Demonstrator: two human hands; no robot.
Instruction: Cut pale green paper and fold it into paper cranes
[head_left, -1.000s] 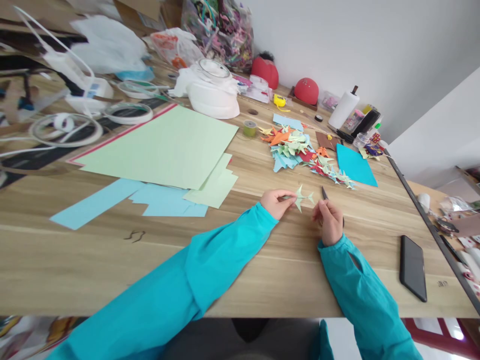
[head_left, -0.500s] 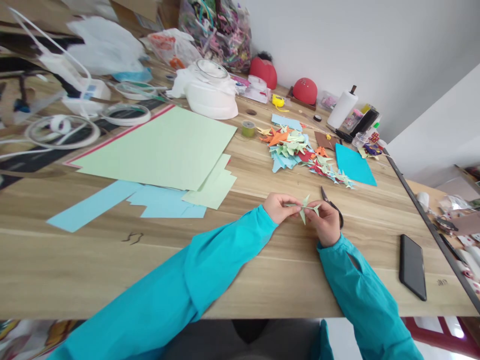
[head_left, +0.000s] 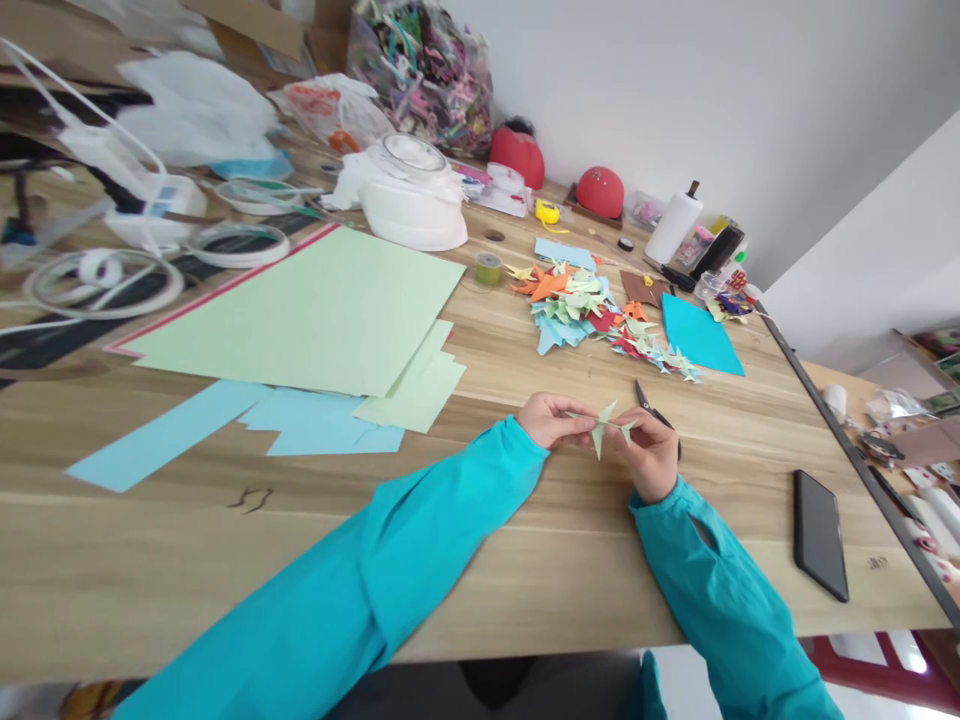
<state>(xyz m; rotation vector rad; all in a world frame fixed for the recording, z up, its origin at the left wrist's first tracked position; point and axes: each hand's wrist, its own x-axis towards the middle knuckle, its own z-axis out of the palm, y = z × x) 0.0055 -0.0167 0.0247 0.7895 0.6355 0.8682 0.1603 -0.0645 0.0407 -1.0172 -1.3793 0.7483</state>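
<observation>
A small pale green folded paper shape (head_left: pixel 602 426) is held between both my hands just above the wooden table (head_left: pixel 225 540). My left hand (head_left: pixel 550 418) pinches its left end. My right hand (head_left: pixel 649 455) pinches its right end, fingers curled. Black-handled scissors (head_left: pixel 651 412) lie on the table right behind my right hand. Both arms wear turquoise sleeves.
A heap of folded paper shapes (head_left: pixel 581 300) in several colours lies behind my hands, beside a blue sheet (head_left: pixel 697 335). Large green paper (head_left: pixel 315 310) and light blue strips (head_left: pixel 225 430) lie left. A black phone (head_left: pixel 820 533) lies right. Bowls, tape rolls and bags crowd the far edge.
My right hand has left the scissors on the table and come over to pinch the green paper shape together with my left hand. The view has tilted slightly.
</observation>
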